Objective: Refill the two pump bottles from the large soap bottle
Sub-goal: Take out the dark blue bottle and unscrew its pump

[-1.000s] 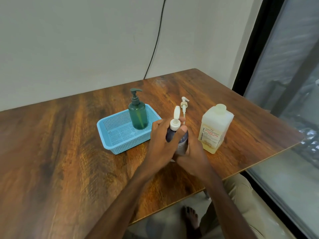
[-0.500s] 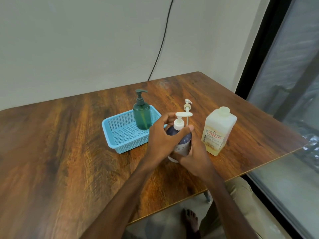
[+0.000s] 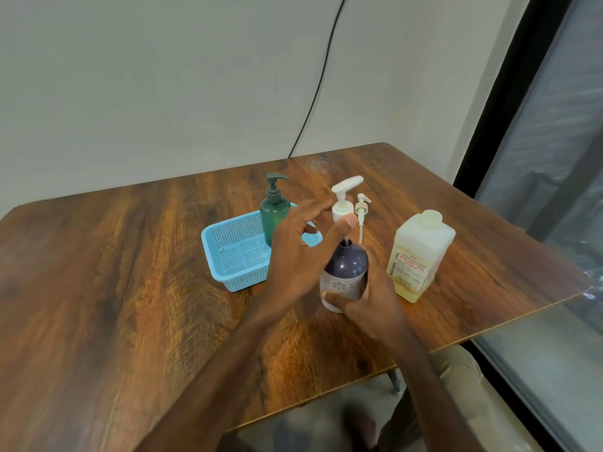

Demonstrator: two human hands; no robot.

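A brown wooden table [image 3: 130,288] sits in the corner of a room, below a pale wall [image 3: 163,76] with a black cable [image 3: 319,76] running down it. Left of centre, a blue mesh basket [image 3: 235,280] holds the green pump bottle [image 3: 274,213] upright at its far right. Just right of that, the left hand [image 3: 300,256] pinches the collar of a white pump [image 3: 342,203] between thumb and fingers. The pump is raised above the purple bottle [image 3: 347,262], with its tube dipping into the neck. The right hand [image 3: 375,305] curls round that bottle's lower body, thumb across the front. Further right stands the large soap bottle [image 3: 421,252], its pale cap on, close to the table's right edge and the dark-framed window [image 3: 554,190]. Open wood stretches to the left and along the near edge. A loose pump [image 3: 362,208] rises behind the purple bottle, its foot hidden. The left hand's fingers are blurred.
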